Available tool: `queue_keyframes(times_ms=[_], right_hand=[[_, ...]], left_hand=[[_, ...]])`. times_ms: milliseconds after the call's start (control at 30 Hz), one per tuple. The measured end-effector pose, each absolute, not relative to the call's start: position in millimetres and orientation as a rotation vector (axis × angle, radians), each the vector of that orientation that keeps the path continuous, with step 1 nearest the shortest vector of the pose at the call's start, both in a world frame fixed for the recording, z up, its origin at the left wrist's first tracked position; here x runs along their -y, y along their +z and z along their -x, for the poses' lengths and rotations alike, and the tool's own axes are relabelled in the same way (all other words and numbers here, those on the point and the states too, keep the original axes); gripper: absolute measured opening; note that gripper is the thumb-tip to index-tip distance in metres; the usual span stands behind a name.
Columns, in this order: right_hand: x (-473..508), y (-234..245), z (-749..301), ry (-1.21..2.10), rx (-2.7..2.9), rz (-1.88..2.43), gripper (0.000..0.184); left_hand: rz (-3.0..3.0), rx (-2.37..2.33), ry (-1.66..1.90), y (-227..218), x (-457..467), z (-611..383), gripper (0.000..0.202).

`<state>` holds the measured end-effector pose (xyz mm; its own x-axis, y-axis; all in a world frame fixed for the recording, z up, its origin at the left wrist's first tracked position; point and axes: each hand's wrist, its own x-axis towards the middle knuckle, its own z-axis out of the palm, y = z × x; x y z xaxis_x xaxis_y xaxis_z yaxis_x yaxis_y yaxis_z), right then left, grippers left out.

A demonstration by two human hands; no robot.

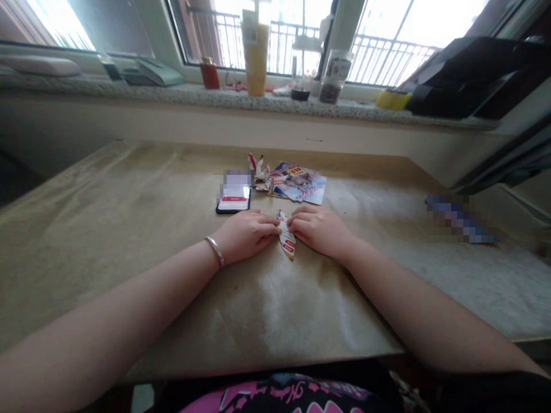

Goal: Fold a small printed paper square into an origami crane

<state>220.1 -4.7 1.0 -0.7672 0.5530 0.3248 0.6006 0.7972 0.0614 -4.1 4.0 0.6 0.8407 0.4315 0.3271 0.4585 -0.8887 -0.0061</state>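
Observation:
A small piece of folded printed paper point(286, 240), pointed at its lower end, lies on the table between my hands. It is white with red labels and a yellow tip. My left hand point(250, 234), with a silver bangle at the wrist, has its fingers closed on the paper's left edge. From the other side, my right hand point(321, 230) grips the right edge with curled fingers. The fingertips cover parts of both edges. Just beyond my left hand lies a phone point(235, 198) with a lit screen.
Behind the phone and paper are folded paper pieces point(260, 175) and a stack of printed sheets point(307, 186). A blurred flat object point(458, 219) lies on the table point(172, 321) at right. Bottles and a yellow tumbler point(257, 63) stand on the windowsill point(167, 92).

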Motion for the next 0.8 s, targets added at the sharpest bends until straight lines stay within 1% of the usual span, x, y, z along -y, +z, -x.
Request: queue_keyframes(times_ms=[100,200,300,467,600,700,800], right_hand=[[6,6,-221,-0.309,2.786,0.830,0.021],[7,8,-220,-0.309,2.831,0.817,0.021],[8,5,-219,-0.239,2.757,0.887,0.020],[5,-2,-218,-0.030,2.581,0.977,0.014],[5,-7,-217,0.095,2.480,1.042,0.010],[6,-10,-215,0.137,2.427,1.067,0.010],[8,-9,-213,0.106,2.439,1.071,0.011]], left_hand=[[2.942,0.727,-0.501,1,-4,4,0.022],[2.962,0.733,-0.518,0,-5,4,0.021],[2.990,0.731,-0.556,-1,-5,4,0.022],[2.988,0.735,-0.579,-2,-5,3,0.021],[2.970,0.744,-0.563,-2,-5,3,0.017],[2.925,0.702,-0.550,-2,-5,1,0.018],[2.835,0.623,-0.448,-1,-4,-2,0.023]])
